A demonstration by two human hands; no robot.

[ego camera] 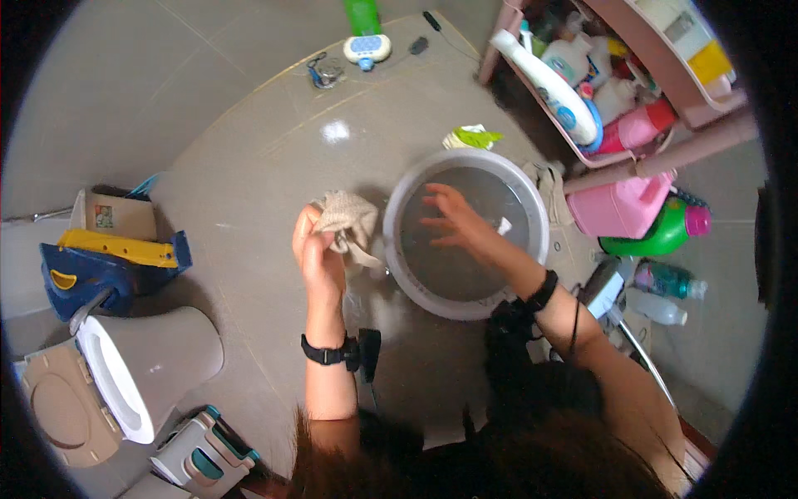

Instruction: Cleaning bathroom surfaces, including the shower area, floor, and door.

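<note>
My left hand [317, 249] holds a crumpled beige cloth [346, 215], one strip of it hanging down, just left of a round grey plastic basin [404, 274]. Over the basin my right hand [450, 218] is held with its fingers spread and nothing in them. Greyish water [458, 268] lies in the basin, with a small white scrap [504, 226] near its right side. Behind the rim is a green and white crumpled packet or cloth [472, 137]. Another beige cloth [552, 193] lies against the basin's right side.
A pink shelf rack [679, 140] with bottles stands at the upper right, a pink jug [617, 206] and a green bottle [661, 231] below it. At left are a toilet [168, 355] and a blue and yellow plastic article [118, 262]. Small items lie at the back wall.
</note>
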